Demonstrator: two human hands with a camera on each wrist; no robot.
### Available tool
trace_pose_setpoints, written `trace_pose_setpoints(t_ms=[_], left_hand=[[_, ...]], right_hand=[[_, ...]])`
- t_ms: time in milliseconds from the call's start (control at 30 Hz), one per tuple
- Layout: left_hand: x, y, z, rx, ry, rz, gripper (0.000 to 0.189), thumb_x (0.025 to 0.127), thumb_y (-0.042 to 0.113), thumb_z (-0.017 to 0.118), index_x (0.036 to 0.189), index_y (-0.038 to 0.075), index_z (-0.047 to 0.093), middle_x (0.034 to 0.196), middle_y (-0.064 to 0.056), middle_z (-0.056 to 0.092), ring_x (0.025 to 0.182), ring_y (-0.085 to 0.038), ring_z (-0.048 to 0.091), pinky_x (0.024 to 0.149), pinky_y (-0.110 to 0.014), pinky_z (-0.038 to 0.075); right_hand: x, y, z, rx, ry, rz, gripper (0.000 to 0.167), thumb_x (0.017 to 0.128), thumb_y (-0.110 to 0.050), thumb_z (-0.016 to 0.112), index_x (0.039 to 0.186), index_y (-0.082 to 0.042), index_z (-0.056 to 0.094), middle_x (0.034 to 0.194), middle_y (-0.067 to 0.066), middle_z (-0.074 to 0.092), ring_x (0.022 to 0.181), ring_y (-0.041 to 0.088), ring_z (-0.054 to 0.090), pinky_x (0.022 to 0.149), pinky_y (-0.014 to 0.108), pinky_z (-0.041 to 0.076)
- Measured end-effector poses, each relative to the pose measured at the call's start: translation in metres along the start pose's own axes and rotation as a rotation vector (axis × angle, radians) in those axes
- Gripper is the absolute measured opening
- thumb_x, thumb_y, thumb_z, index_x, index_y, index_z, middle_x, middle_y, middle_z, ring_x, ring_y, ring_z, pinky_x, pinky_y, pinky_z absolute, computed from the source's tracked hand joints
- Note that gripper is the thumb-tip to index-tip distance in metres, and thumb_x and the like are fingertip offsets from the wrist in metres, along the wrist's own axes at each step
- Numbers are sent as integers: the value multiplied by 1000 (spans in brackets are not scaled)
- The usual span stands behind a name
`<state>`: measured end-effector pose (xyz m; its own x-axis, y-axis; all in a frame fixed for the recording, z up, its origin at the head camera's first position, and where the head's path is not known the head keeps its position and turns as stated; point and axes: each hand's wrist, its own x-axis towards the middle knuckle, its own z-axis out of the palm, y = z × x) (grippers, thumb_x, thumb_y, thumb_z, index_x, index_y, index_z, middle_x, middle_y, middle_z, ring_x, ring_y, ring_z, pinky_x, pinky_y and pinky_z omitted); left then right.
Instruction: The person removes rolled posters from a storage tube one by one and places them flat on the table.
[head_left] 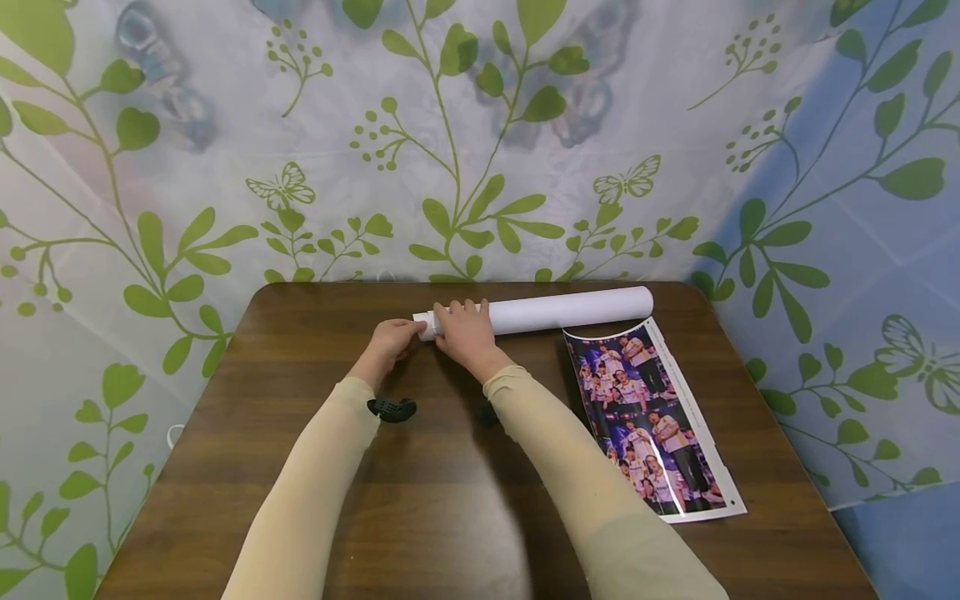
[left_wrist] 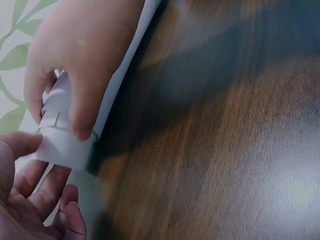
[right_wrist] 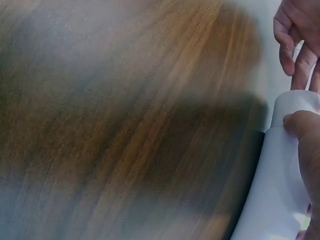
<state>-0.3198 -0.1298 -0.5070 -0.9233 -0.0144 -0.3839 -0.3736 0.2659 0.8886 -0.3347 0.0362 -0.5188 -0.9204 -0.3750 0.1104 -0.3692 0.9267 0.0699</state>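
The right hand point(head_left: 467, 333) gripped the white rolled paper tube point(head_left: 555, 310) on the dark wooden worktop point(head_left: 450, 500); the left hand point(head_left: 393, 340) pinched its end.

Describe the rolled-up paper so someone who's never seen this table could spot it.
On the brown wooden table, look along the far edge by the leafy wall. The white paper roll lies there, both hands at its left end. Unlike the flat printed poster beside it, it is plain white and rolled.

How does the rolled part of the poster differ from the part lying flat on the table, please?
The rolled part is a plain white tube across the table's far side, gripped by the right hand with the left hand at its end. The flat part lies untouched, printed side up. Both are one sheet.
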Motion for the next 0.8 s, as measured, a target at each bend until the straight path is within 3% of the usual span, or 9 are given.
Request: trace_pose_setpoints(t_ms=[100,200,400,800], left_hand=[[4,1,5,34,21,14,39,98,38,70,94,0,62,64,2,43,66,-18,44,72,-38,44],[7,1,11,52,46,15,40,96,39,73,87,4,56,62,4,40,57,-14,37,62,-34,36],[7,0,18,53,82,10,37,96,36,72,86,5,55,73,-1,44,63,-15,38,58,-30,33],[10,3,13,121,90,24,42,97,37,72,77,6,52,69,-1,40,61,-16,34,54,-30,30]], right_hand=[[0,0,0,-4,-1,2,64,98,-49,65,154,-23,47,138,8,59,131,35,50,112,64,30],[-1,0,1,3,10,2,64,98,-50,66,153,-24,47,138,7,59,133,35,50,113,64,30],[-3,0,2,16,35,-1,65,97,-51,67,152,-23,49,137,8,60,132,35,50,113,65,29],[-1,0,4,3,26,5,64,97,-50,65,153,-22,48,138,9,59,134,37,48,113,68,26]])
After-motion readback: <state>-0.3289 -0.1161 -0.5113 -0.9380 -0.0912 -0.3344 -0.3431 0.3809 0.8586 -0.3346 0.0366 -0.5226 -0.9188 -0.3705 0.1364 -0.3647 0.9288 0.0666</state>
